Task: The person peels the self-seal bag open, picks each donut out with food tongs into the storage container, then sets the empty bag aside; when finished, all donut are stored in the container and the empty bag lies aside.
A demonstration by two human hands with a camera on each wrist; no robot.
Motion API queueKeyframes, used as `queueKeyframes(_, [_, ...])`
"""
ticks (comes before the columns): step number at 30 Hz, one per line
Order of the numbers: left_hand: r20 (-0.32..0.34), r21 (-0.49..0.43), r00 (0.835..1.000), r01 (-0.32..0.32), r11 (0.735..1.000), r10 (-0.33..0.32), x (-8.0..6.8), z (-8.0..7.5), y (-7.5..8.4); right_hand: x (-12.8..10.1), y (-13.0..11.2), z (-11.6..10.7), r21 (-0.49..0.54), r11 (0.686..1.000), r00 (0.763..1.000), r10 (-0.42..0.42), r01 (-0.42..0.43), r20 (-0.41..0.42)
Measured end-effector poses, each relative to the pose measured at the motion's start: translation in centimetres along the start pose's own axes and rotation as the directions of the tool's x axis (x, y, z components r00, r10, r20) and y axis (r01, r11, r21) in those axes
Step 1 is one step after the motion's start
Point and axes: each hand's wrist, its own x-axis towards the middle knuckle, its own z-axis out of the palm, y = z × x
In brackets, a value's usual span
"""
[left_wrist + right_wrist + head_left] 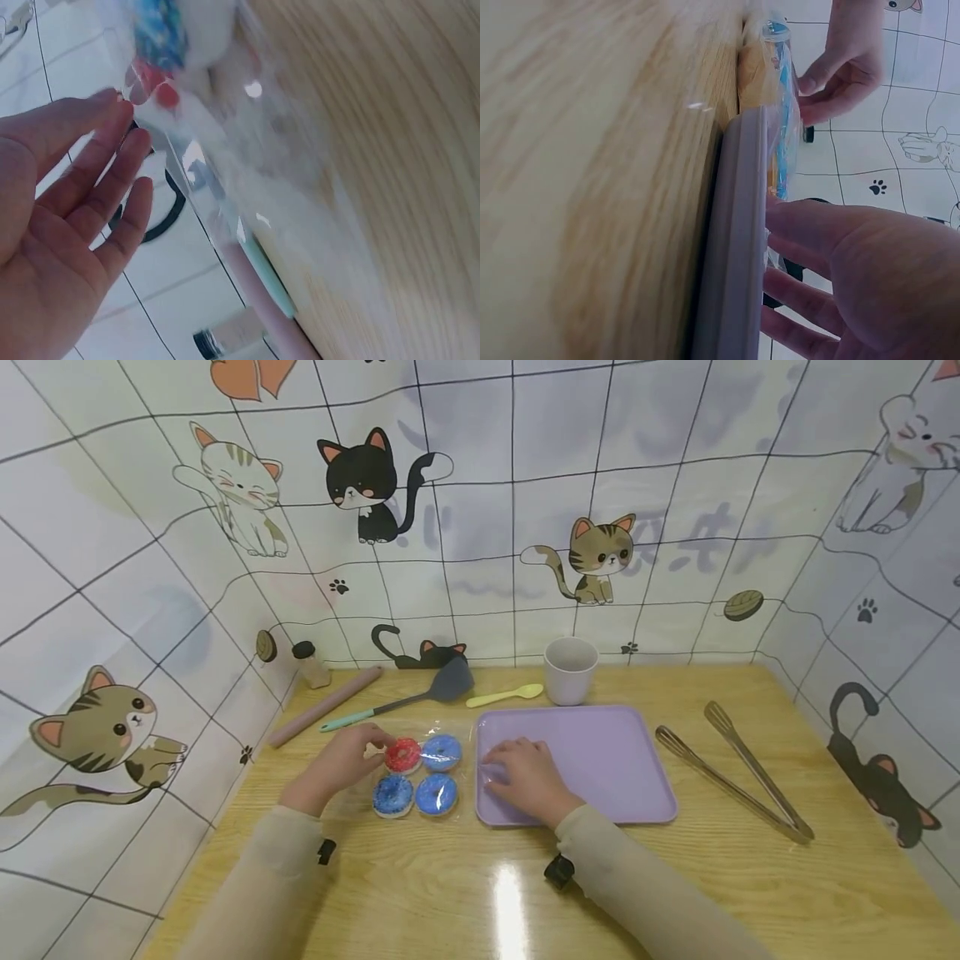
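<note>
A clear plastic bag of several donuts lies on the table, one red donut and blue donuts among them. My left hand is at the bag's left side; thumb and index fingertip meet on the plastic in the left wrist view. On the other side, the bag's right edge overlaps a lilac tray. There my right hand leans over the tray's left rim, with plastic between thumb and index finger in the right wrist view. The bag's contact with the right fingertips is partly hidden.
Behind the bag lie a rolling pin, a spatula and a yellow spoon. A black-capped jar and grey cup stand near the wall. Metal tongs lie spread right of the tray.
</note>
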Motion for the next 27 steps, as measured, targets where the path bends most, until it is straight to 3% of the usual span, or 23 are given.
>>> queueKeyframes(7, [0.039,-0.11,0.998,-0.045,0.993,0.049,1.8,1.2,1.9,-0.2,0.0,-0.1,-0.004,1.0,1.0,-0.013,0.013,0.012])
queueKeyframes(15, [0.05,-0.118,0.994,-0.088,0.989,0.094,2.8,2.3,3.4,-0.4,0.1,0.0,-0.012,1.0,0.999,-0.01,0.01,0.039])
queueKeyframes(18, [0.055,-0.122,0.991,-0.112,0.986,0.12,3.2,2.5,3.5,-0.4,0.1,-0.1,-0.013,1.0,0.999,-0.008,0.008,0.043])
queueKeyframes(27, [0.062,-0.069,0.993,-0.098,0.993,0.102,3.8,3.1,3.0,-0.1,-0.2,-0.3,-0.014,1.0,0.999,-0.024,0.025,0.047])
